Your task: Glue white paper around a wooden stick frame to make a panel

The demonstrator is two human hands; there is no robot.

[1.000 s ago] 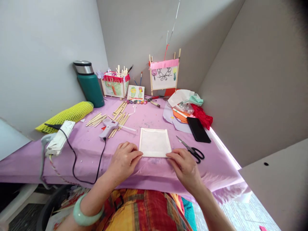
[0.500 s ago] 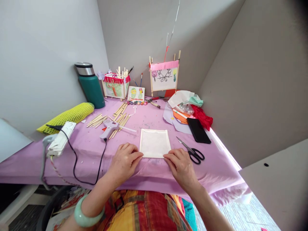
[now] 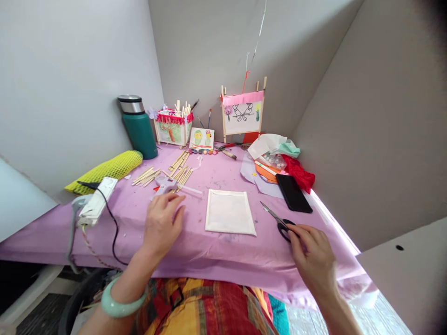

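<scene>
A white square panel framed with sticks [image 3: 229, 211] lies flat on the purple tablecloth [image 3: 216, 251], with neither hand on it. My left hand [image 3: 161, 224] hovers open, its fingertips close to the glue gun [image 3: 164, 185]. Off to the right, my right hand [image 3: 312, 255] rests over the black handles of the scissors [image 3: 279, 221], its fingers curled; whether they grip the handles is unclear. A green bangle [image 3: 120, 300] circles my left wrist.
Loose wooden sticks [image 3: 178, 170] lie behind the glue gun. A power strip [image 3: 97, 201], yellow mesh roll [image 3: 108, 170], green flask [image 3: 138, 126], two paper lanterns [image 3: 242, 113], a black phone [image 3: 293, 192] and crumpled papers [image 3: 279, 156] crowd the table. Walls close in on three sides.
Both hands have let go of the white panel. My left hand moved up-left toward the glue gun, and my right hand moved right onto the scissors.
</scene>
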